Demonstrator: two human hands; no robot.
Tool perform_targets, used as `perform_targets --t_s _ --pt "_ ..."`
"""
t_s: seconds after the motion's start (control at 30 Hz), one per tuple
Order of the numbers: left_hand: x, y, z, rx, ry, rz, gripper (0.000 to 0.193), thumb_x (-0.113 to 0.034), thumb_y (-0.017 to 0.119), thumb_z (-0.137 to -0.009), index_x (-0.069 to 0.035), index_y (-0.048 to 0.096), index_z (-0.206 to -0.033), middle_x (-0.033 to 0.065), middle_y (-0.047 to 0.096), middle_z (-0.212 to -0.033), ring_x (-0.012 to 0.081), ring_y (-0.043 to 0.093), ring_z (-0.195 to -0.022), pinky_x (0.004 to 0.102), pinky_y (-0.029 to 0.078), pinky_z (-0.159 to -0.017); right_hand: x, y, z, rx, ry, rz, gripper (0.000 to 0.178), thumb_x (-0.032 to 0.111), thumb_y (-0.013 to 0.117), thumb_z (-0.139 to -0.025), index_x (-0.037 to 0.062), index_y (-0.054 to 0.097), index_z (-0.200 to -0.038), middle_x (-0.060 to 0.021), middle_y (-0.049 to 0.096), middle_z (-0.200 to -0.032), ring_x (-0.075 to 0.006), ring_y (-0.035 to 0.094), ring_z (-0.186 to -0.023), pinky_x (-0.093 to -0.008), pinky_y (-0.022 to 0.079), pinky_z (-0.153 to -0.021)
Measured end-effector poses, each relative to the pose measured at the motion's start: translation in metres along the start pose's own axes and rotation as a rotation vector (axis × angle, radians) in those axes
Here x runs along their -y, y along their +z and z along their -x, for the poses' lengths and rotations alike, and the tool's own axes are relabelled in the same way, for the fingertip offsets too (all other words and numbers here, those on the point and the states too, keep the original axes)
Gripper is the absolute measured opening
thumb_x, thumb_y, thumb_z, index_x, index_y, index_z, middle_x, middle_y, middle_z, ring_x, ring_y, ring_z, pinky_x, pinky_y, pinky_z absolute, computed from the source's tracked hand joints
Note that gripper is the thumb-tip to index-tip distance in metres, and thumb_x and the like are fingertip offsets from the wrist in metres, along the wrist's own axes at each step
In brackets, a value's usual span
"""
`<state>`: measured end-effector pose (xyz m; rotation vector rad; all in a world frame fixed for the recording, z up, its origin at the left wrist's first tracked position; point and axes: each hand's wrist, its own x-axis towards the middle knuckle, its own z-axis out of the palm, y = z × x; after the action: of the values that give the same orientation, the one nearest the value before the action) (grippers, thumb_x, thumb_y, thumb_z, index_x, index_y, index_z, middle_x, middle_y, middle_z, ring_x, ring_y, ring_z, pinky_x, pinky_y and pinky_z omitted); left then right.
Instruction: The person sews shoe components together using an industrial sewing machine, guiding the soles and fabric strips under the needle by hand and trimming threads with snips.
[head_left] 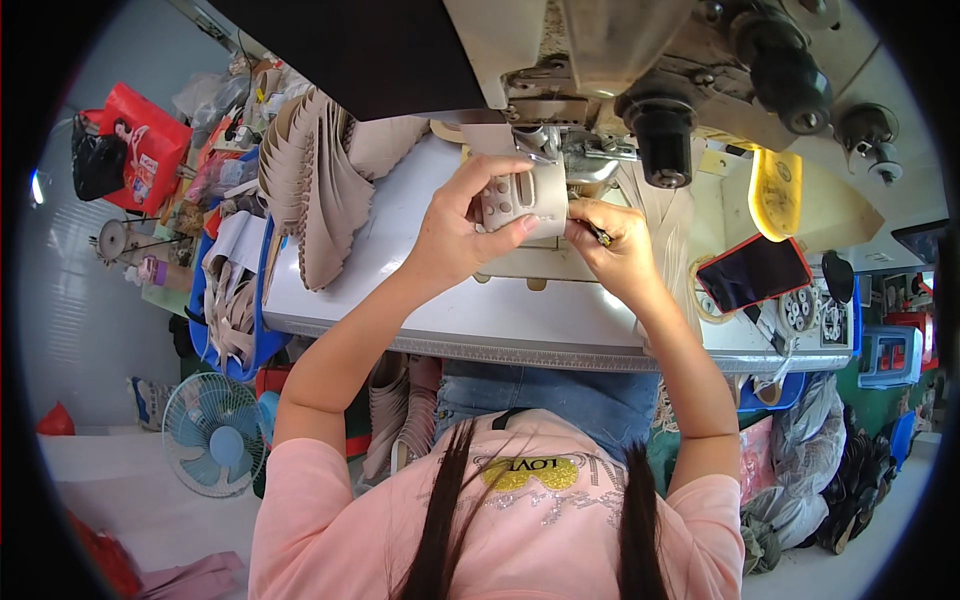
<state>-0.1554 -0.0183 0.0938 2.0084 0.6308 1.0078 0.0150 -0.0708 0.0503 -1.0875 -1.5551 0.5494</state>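
Under the head of a sewing machine [540, 140], my left hand [455, 225] grips a curved beige shoe upper piece [545, 205] between thumb and fingers. The piece has a slot and several round raised dots on its left part. My right hand [615, 245] is closed at the piece's right edge, around a small dark tool [599, 234] that is mostly hidden by the fingers. Whether the right fingertips also pinch the piece, I cannot tell.
Stacked beige cut pieces [315, 190] lie left on the white table [400, 240]. Right stand a red-edged phone [755, 274], bobbins [798, 310] and a yellow machine part [776, 195]. A blue basket [268, 335] and a fan [213, 434] are at the left; a ruler strip [480, 352] edges the table.
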Motion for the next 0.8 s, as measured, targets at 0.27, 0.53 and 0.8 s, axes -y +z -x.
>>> perform_targets --t_s 0.27,0.53,0.8 --pt "-0.010 -0.005 -0.013 0.029 -0.332 0.160 0.038 -0.011 0.061 -0.071 -0.004 0.043 -0.103 0.0036 0.049 -0.082 0.0065 0.048 -0.068 0.0194 0.040 -0.045 0.005 -0.004 -0.004 0.097 0.103 -0.059 0.014 0.000 0.055 -0.070 0.0017 0.058 -0.083 -0.0105 0.058 -0.068 -0.0168 0.056 -0.057 -0.0256 0.043 -0.055" --pt "-0.011 -0.008 -0.024 -0.036 -0.536 0.328 0.048 -0.016 0.062 -0.070 -0.001 0.040 -0.109 0.0056 0.051 -0.084 0.0085 0.049 -0.063 0.0194 0.036 -0.037 0.009 -0.002 -0.006 0.061 0.123 -0.159 0.013 0.000 0.054 -0.070 0.0009 0.058 -0.083 -0.0114 0.059 -0.069 -0.0148 0.057 -0.061 -0.0254 0.044 -0.057" --pt "-0.009 -0.020 -0.045 0.084 -0.720 0.541 0.033 -0.013 0.062 -0.068 -0.001 0.048 -0.095 0.0034 0.052 -0.071 0.0081 0.048 -0.054 0.0199 0.033 -0.036 0.006 0.004 0.002 0.100 0.127 -0.168 0.014 0.000 0.054 -0.072 0.0002 0.058 -0.084 -0.0067 0.058 -0.069 -0.0096 0.053 -0.063 -0.0233 0.043 -0.060"
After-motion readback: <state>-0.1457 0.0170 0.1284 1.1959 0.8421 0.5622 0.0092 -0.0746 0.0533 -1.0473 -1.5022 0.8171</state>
